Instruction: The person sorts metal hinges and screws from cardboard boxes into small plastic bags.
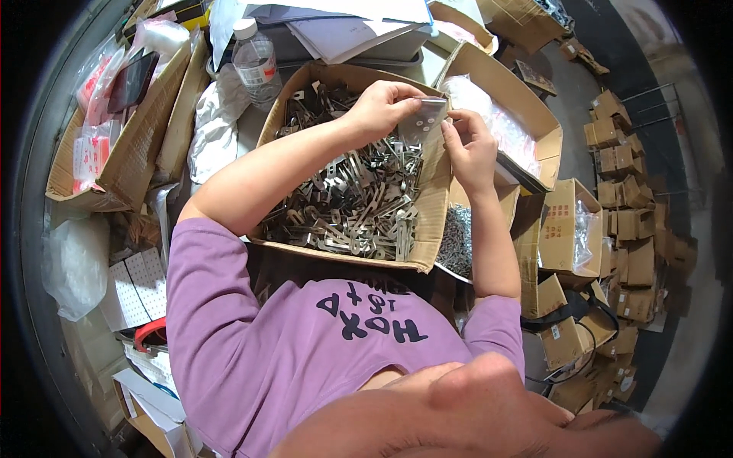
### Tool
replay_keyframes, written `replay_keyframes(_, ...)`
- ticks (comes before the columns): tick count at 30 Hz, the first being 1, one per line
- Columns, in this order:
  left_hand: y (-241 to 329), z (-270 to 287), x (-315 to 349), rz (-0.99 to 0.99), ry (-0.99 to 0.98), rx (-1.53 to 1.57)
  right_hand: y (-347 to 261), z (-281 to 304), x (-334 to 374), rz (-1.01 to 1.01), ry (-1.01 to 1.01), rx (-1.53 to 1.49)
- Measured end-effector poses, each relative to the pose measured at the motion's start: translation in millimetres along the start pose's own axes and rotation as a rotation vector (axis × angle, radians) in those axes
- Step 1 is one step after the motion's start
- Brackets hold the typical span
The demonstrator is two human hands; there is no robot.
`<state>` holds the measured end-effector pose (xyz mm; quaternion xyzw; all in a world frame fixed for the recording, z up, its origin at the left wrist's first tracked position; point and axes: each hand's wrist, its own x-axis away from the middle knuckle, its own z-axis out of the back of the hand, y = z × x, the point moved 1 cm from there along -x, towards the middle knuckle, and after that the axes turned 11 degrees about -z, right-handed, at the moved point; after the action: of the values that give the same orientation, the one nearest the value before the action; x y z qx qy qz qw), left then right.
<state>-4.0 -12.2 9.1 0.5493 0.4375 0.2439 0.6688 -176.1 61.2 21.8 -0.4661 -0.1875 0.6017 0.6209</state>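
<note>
A small clear plastic bag with a few round marks on it is stretched between my two hands, above the right side of a cardboard box. My left hand pinches the bag's upper edge. At the bag's right edge, the thumb and fingers of my right hand are closed on it. Below lies a heap of metal brackets, flat and slotted, filling the cardboard box. Whether anything is inside the bag is hard to make out.
Right of the box sits a container of small screws, partly behind my right forearm. Beyond it stands a carton of clear bags. A water bottle and papers lie at the back. Another carton holds bags and a phone.
</note>
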Motion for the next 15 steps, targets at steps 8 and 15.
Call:
replay_keyframes(8,3.9,0.0,0.2,-0.034,-0.013,-0.083,8.3,3.7,1.5,-0.008,0.005,-0.079)
replay_keyframes(15,-1.8,-2.4,0.2,0.000,-0.068,-0.017,-2.3,9.5,4.6,0.082,-0.039,-0.077)
